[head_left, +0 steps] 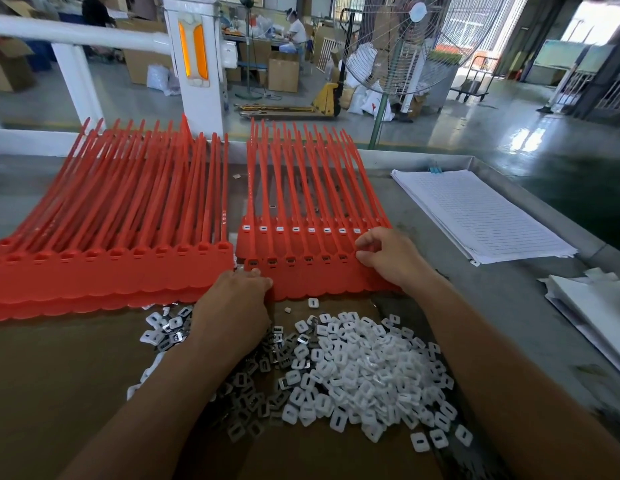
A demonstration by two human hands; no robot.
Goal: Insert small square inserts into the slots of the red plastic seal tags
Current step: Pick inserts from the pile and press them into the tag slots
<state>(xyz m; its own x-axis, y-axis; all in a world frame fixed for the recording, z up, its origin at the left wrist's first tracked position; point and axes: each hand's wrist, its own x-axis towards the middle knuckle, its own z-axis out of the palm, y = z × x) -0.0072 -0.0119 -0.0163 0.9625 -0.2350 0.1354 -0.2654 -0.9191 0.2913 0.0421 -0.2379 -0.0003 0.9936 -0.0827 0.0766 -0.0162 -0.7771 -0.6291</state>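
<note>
Right hand [388, 258] pinches the tags' [319, 282] right end, fingers curled, apparently filling the row's last slot. Left hand [239, 296] grips their left corner. Next move: pick from the pile [353, 372].

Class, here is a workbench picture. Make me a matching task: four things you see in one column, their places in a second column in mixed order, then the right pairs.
Things
1 left hand
2 right hand
3 pile of white inserts
4 lined paper stack

Places
A right side of the table
B on the brown cardboard, nearest the camera
C right end of the right tag sheet
D near left corner of the right tag sheet

Pairs: 1-D, 2-C, 3-B, 4-A
</note>
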